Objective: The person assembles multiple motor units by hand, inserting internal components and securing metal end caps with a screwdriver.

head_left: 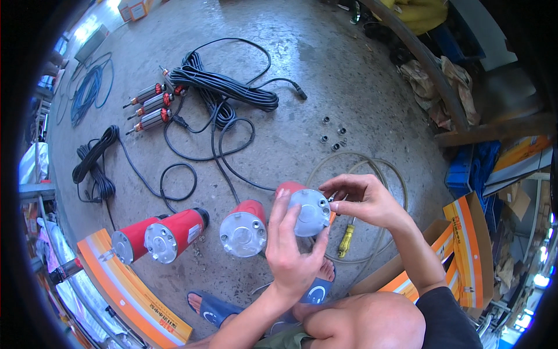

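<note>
My left hand (281,251) is wrapped around a red cylindrical motor housing (289,187) with a pale grey round end cap (310,224) facing up toward me. At the cap's right edge, the thumb and fingers of my right hand (372,200) are pinched together; whatever small piece they hold is too hidden to name. Just left of it stands another red housing (252,207) with the same kind of cap. Two more, a red housing (185,227) and an outer red housing (139,235), lean farther left. A yellow-handled screwdriver (346,241) lies below my right hand.
Several motor armatures (154,103) lie beside a coiled black cable (232,88); a smaller black cable (96,157) is at left. Small metal fittings (342,131) and a clear hose (402,187) rest on the floor. An orange carton (133,285) and orange boxes (465,250) flank me.
</note>
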A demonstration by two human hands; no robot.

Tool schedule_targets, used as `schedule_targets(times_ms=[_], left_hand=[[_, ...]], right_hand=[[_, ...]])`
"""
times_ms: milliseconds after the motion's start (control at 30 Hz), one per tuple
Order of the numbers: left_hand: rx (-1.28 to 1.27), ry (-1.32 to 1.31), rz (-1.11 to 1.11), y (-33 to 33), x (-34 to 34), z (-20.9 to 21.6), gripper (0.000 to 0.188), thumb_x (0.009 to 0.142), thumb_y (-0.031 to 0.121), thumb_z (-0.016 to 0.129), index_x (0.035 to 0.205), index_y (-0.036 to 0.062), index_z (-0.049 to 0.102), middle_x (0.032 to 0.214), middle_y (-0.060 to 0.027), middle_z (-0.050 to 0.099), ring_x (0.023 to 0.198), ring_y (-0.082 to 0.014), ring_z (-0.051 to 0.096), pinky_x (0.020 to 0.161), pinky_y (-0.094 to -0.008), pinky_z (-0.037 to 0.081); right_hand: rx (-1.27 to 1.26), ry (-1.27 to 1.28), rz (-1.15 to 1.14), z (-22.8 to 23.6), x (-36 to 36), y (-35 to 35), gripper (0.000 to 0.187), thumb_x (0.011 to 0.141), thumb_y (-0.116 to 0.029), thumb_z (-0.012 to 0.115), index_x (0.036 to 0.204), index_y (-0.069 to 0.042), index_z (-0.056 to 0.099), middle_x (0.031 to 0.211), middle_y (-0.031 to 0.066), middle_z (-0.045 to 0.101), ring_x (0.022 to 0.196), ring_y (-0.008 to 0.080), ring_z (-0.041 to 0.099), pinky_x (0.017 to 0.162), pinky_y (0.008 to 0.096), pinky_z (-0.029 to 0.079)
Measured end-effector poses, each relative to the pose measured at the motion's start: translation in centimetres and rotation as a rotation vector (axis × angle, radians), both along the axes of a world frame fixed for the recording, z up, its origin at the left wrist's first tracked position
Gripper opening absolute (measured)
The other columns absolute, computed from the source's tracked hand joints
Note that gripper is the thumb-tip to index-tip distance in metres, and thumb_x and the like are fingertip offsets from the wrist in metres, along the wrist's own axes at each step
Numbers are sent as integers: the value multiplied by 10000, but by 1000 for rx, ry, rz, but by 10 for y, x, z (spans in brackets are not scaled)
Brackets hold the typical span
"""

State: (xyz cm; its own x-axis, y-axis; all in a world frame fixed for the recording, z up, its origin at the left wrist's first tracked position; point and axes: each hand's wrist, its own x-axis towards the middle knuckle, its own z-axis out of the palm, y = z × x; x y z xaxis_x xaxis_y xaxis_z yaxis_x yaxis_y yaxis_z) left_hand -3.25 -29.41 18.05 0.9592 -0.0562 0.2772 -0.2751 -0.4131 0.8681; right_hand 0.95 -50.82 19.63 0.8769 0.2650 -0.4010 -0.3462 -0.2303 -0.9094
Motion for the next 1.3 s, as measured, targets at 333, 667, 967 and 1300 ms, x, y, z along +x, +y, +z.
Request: schedule_targets(times_ms=[333, 667, 967, 1300], left_hand=[[24, -127, -57, 7, -1, -20, 694, 770, 77, 905, 1353, -63, 554, 1472, -306, 543, 1357, -492, 560, 1131, -522, 489], [-181, -36, -96, 6, -1, -45, 1219, 696, 329, 998, 1570, -88, 258, 1599, -315, 390, 1449, -443, 464, 1212, -498, 383], [-274, -132, -104, -10, 15, -73, 1081, 673, 294, 1016, 1503, -26, 402, 1466, -249, 541, 1306, -393, 588, 1117, -485, 486], [-324, -184, -42, -6, 18, -76, 972, 647, 188, 1001, 1437, -30, 478, 1397, -241, 579, 1281, -415, 591, 1090, -496, 492]], right_hand=[[-84, -43, -102, 18, 3, 5, 366, 968, -210, 753, 1262, 4, 708, 1103, 70, 762, 964, 101, 681, 851, 283, 554], [-447, -197, -614, -37, -47, 3, 221, 1017, -212, 693, 1057, 5, 681, 819, 11, 672, 764, 93, 621, 710, 274, 518], [-542, 387, -598, -176, -195, -31, 480, 942, -302, 745, 1222, 31, 544, 1043, 214, 677, 907, 338, 723, 787, 456, 596], [629, -624, -486, 109, -39, 79, 239, 929, -129, 637, 993, -136, 407, 702, 30, 495, 666, 178, 511, 717, 370, 516]])
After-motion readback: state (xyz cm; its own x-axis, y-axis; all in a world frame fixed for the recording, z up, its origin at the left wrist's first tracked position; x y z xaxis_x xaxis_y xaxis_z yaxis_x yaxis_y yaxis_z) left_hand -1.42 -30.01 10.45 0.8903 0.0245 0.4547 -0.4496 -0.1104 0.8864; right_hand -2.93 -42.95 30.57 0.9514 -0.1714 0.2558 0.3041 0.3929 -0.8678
